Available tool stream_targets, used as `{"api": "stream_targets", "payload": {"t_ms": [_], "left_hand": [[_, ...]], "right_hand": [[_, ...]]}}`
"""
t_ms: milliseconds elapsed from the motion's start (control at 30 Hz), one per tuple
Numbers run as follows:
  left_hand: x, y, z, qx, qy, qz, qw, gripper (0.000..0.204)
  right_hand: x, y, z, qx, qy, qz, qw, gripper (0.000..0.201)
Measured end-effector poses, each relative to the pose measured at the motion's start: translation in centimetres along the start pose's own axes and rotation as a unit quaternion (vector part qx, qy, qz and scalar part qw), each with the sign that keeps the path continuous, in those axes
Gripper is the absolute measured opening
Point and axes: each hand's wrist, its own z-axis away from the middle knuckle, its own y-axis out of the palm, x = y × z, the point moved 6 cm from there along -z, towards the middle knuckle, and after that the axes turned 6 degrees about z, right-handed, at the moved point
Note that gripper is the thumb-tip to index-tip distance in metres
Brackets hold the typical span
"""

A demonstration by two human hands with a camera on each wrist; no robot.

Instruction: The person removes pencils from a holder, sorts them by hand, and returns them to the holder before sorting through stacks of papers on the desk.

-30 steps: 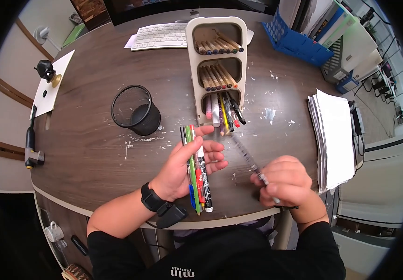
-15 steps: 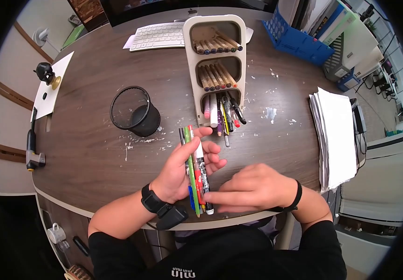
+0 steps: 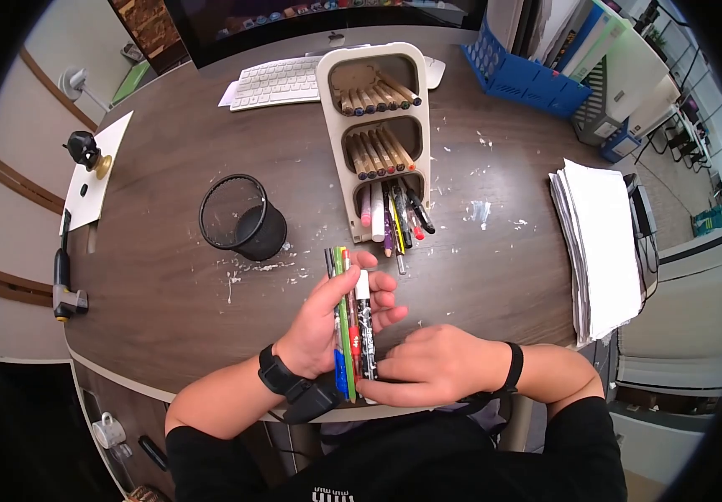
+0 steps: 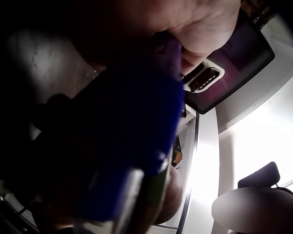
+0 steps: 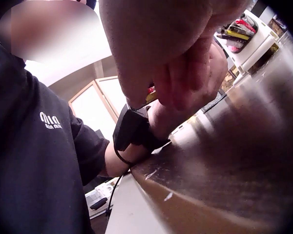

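Note:
My left hand (image 3: 315, 322) holds a bundle of pens upright across its palm, thumb over them and fingertips curled behind. In the bundle are a green pen (image 3: 344, 326), a red pen (image 3: 354, 335), a blue-capped pen (image 3: 341, 372) and a black-and-white marker (image 3: 365, 322) with a white end. Over the lower end of the marker, my right hand (image 3: 436, 364) has its thumb and curled fingers, pinching there. A blue cap (image 4: 136, 122) fills the left wrist view. In front of the hands stands a pen organizer (image 3: 332, 125) with pens in three compartments.
A black mesh cup (image 3: 265, 234) stands left of the organizer. Behind are a keyboard (image 3: 273, 84) and a monitor (image 3: 294, 21). At the right lie a paper stack (image 3: 599, 251) and a blue file holder (image 3: 528, 88). White scraps dot the desk.
The right hand held a slender pen a second ago; it has moved left to the bundle's lower end. A pen now sticks out further from the organizer's bottom compartment. The head view has shifted slightly.

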Motion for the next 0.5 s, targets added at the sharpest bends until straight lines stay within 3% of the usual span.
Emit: {"api": "stream_targets", "payload": {"t_ms": [67, 133, 200, 267, 300, 400, 500], "left_hand": [[-0.1, 0.0, 0.1, -0.032, 0.002, -0.012, 0.999, 0.026], [-0.4, -0.2, 0.0, -0.023, 0.000, -0.011, 1.000, 0.026], [-0.3, -0.7, -0.3, -0.020, -0.006, 0.011, 1.000, 0.027], [-0.5, -0.8, -0.3, -0.030, -0.009, -0.032, 0.999, 0.026], [-0.5, -1.0, -0.3, -0.032, -0.009, -0.032, 0.999, 0.026], [-0.1, -1.1, -0.2, -0.009, -0.018, -0.016, 1.000, 0.025], [-0.2, -0.9, -0.3, -0.014, -0.017, -0.020, 1.000, 0.024]], "right_hand": [[0.2, -1.3, 0.0, -0.004, -0.010, -0.003, 1.000, 0.036], [0.9, -4.2, 0.2, -0.147, -0.056, -0.018, 0.987, 0.030], [0.5, -6.6, 0.3, -0.169, -0.061, -0.047, 0.983, 0.027], [-1.5, -6.8, 1.1, -0.149, 0.039, 0.011, 0.988, 0.032], [-2.7, -6.8, 1.2, -0.097, 0.091, 0.053, 0.990, 0.038], [-6.6, -4.6, 1.9, -0.213, 0.260, -0.003, 0.942, 0.056], [-6.5, -4.8, 1.9, -0.218, 0.317, 0.025, 0.923, 0.055]]}}
